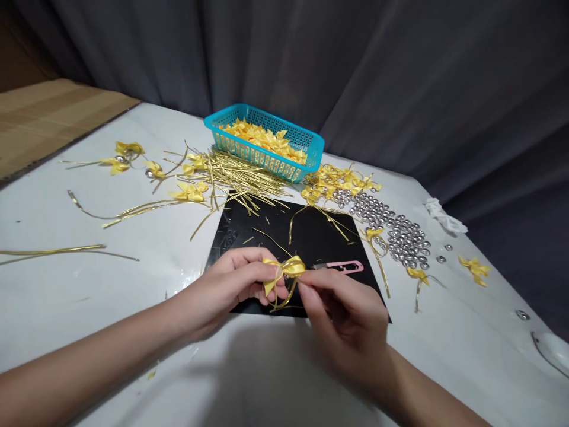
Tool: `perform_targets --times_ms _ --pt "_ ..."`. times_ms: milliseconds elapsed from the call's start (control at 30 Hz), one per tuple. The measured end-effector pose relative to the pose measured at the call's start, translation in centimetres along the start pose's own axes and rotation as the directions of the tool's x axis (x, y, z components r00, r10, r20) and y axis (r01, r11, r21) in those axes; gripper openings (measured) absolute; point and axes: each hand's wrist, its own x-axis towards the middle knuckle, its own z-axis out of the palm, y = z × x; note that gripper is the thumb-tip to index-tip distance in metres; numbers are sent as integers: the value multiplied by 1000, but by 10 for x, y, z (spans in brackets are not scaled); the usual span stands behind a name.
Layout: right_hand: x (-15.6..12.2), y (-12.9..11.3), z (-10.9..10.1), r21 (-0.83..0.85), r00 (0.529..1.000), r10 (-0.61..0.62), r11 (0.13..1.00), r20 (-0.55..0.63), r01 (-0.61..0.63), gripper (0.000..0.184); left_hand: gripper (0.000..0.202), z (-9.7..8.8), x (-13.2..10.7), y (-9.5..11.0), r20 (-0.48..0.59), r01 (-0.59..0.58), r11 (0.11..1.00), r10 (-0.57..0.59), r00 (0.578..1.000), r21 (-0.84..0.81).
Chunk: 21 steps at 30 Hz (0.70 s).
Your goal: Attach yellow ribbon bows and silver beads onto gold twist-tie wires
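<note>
Between my two hands, above the black mat (267, 216), is a yellow ribbon bow (293, 266) with a thin gold cord looping below it. My left hand (249, 279) pinches the bow's left side between thumb and fingers. Thumb and forefinger of my right hand (347, 302) are closed at the bow's right edge, by the gold cord; exactly what lies between those fingertips is partly hidden. Just beyond the right hand, pink-handled thread snips (347, 267) lie on the mat.
A blue basket (317, 148) of yellow bows stands at the back, with a heap of gold cords (244, 175) before it. Silver rings (406, 240) and finished-looking bows (333, 181) lie to the right. More corded bows (118, 165) are at left. A crumpled white item (444, 216) lies far right.
</note>
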Motion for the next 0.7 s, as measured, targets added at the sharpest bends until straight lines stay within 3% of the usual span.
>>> perform_targets --times_ms 700 --pt "-5 -3 8 19 999 51 999 -17 -51 14 17 2 -2 1 -31 -21 994 24 999 103"
